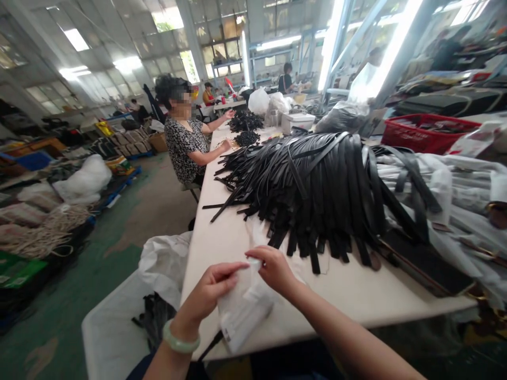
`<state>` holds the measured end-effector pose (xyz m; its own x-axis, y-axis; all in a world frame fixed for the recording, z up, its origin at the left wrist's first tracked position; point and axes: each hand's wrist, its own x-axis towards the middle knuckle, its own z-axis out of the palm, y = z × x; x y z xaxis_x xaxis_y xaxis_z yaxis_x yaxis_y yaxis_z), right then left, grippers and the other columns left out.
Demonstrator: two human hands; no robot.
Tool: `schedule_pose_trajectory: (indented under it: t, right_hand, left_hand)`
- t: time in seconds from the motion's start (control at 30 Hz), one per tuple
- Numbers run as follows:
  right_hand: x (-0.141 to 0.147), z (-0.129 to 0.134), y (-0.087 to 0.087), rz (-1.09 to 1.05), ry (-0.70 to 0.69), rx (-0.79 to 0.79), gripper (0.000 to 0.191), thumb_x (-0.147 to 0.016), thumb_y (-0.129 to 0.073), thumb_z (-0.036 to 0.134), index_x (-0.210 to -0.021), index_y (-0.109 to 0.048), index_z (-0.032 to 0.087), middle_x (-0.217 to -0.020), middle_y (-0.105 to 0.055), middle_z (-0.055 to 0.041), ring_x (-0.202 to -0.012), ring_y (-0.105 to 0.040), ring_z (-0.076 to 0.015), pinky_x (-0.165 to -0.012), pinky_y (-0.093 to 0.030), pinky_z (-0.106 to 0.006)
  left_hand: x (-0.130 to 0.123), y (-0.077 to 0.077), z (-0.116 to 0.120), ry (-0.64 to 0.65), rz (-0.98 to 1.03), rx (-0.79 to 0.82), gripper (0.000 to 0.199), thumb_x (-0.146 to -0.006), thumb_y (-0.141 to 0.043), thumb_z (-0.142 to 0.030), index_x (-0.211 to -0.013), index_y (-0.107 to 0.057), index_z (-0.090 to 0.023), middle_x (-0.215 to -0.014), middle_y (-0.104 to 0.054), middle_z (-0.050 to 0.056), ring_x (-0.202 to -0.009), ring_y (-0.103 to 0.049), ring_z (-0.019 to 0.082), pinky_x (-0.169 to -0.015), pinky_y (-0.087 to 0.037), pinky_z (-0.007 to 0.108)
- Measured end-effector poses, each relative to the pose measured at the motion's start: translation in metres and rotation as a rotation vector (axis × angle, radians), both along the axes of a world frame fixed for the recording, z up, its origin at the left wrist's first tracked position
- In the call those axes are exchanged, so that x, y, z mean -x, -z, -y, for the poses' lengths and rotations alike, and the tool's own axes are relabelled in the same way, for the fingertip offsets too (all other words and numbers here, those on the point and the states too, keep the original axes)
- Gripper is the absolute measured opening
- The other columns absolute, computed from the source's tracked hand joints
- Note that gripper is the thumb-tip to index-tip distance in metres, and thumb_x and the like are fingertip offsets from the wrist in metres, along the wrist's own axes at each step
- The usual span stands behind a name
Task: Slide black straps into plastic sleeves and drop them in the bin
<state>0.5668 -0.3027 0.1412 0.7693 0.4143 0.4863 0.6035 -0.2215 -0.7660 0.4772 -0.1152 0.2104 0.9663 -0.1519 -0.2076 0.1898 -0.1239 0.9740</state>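
Right at the bottom of the view, the left hand, a pale green bangle on its wrist, and the right hand are both working on a soft white plastic sleeve with a small printed label near its lower end. The left fingers come in from the side, the right fingers from above, and both close on the sleeve's upper end in a tight pinch, with the sleeve hanging between the wrists. That upper end is buried behind the fingertips, the label's print is too small to read, and I can't tell whether the lower end touches the long white counter below it. Just ahead of the right hand, a great heap of flat black strips spreads across the counter, its nearest ends close by but not touching the fingers. Down to the left, a white plastic tub holds something dark, too shadowed to make out, with a crumpled white bag spilling over its edge. Farther up the counter, a seated co-worker in a patterned black-and-white blouse has a hand on a small dark pile, and a red plastic basket sits off to the right.
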Motion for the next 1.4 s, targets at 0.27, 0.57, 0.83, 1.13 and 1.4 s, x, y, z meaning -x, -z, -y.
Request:
schedule_pose_trajectory:
  t: [0.27, 0.57, 0.83, 1.13, 1.4]
  right_hand:
    - [-0.024, 0.039, 0.007, 0.246, 0.205, -0.104, 0.031, -0.092, -0.051, 0.015, -0.112, -0.073, 0.025, -0.118, -0.071, -0.0093, -0.104, -0.069, -0.0211, -0.09, -0.057, -0.035]
    - [0.01, 0.011, 0.0, 0.574, -0.106, -0.119, 0.046, -0.094, -0.048, 0.007, -0.138, -0.054, 0.023, -0.126, -0.067, -0.0115, -0.12, -0.062, -0.02, -0.097, -0.056, -0.033]
    - [0.04, 0.01, -0.004, -0.429, 0.115, -0.506, 0.043, -0.091, -0.061, 0.031, -0.132, -0.054, 0.018, -0.131, -0.062, -0.0178, -0.109, -0.068, -0.0279, -0.087, -0.06, -0.04]
    - [0.043, -0.003, -0.023, -0.898, 0.013, -0.487, 0.054, -0.08, -0.063, 0.064, -0.092, -0.07, 0.012, -0.089, -0.076, -0.0143, -0.08, -0.073, -0.0241, -0.068, -0.061, -0.034]
    - [0.046, 0.005, -0.018, -0.882, -0.138, -0.398, 0.044, -0.062, -0.081, 0.054, -0.08, -0.074, 0.015, -0.08, -0.076, -0.0085, -0.068, -0.072, -0.0191, -0.062, -0.06, -0.029]
  left_hand:
    - [0.031, -0.001, -0.052, 0.108, -0.224, -0.359, 0.054, -0.08, -0.065, -0.051, -0.125, -0.066, -0.021, -0.125, -0.066, 0.007, -0.112, -0.058, 0.029, -0.095, -0.045, 0.035]
    - [-0.025, -0.005, 0.019, 0.155, -0.002, -0.219, 0.037, -0.08, -0.063, -0.048, -0.079, -0.072, -0.013, -0.077, -0.071, 0.008, -0.073, -0.062, 0.021, -0.07, -0.048, 0.029]
    - [-0.017, 0.009, 0.039, -0.182, 0.146, -0.414, 0.023, -0.082, -0.062, -0.033, -0.074, -0.07, -0.013, -0.07, -0.067, 0.007, -0.066, -0.057, 0.019, -0.064, -0.039, 0.028]
    - [0.011, 0.011, 0.051, -0.104, 0.393, -0.842, 0.017, -0.087, -0.059, -0.019, -0.072, -0.066, -0.017, -0.075, -0.067, 0.007, -0.074, -0.06, 0.022, -0.071, -0.037, 0.031]
    - [0.019, 0.005, 0.032, -0.246, 0.186, -0.608, 0.033, -0.086, -0.055, -0.038, -0.061, -0.06, -0.018, -0.057, -0.056, 0.0, -0.058, -0.052, 0.018, -0.058, -0.035, 0.028]
